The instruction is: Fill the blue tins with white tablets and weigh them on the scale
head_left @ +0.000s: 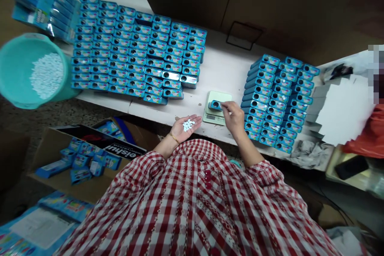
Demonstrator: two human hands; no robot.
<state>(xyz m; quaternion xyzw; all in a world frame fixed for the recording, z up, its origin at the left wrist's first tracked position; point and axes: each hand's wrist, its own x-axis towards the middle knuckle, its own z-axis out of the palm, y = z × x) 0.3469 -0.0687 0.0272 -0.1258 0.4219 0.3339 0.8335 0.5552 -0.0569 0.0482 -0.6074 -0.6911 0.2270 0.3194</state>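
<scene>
My left hand [181,129] lies palm up, fingers stretched out, with a small heap of white tablets [188,125] cupped on it. To its right, my right hand [234,117] has its fingertips pinched together at the right end of a blue box [215,105] with a dark round hole. What the fingertips hold, if anything, is too small to tell. That box rests on a pale digital scale [211,117], its display on the near side.
Rows of blue boxes [135,52] stand at left, and another block of blue boxes [270,100] at right, some with white spots on top. A turquoise bucket [18,100] holds white tablets. Below left is a carton [45,156] of blue packs. A phone [351,167] lies far right.
</scene>
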